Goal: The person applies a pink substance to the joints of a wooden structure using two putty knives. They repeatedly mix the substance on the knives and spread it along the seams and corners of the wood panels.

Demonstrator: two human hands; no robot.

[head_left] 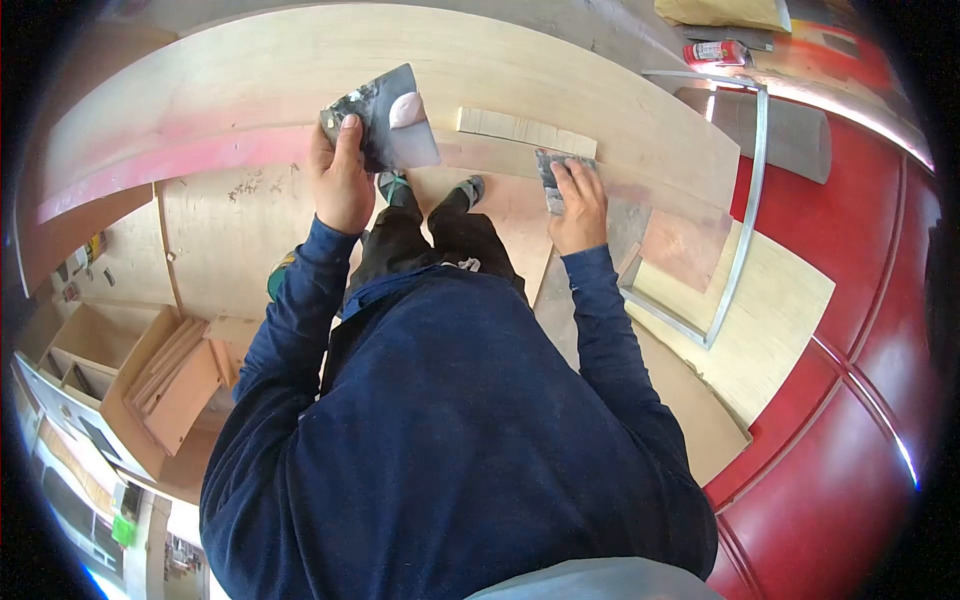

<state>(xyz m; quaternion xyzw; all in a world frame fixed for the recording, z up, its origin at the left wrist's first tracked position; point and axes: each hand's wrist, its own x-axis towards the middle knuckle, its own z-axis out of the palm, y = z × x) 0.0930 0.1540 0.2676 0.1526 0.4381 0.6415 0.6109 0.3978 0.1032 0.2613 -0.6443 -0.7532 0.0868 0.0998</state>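
Observation:
My left hand (344,186) grips a flat, stained putty plate (384,130) by its near left edge, thumb on top. A lump of pale pink putty (406,110) sits on the plate's right half. In my right hand (580,212) is a smaller putty scraper (550,182), smeared dark, with my fingers lying across its face. Both hands are held over the near side of a long, pale wooden panel (300,60). A thin wooden strip (528,132) lies on that panel between the two tools.
At right, a metal frame (745,240) stands over a plywood sheet (780,300), beside red panels (860,240). A fire extinguisher (716,53) lies at the far right. On the left is a wooden cabinet (110,340) with boards. My feet are below the panel's near edge.

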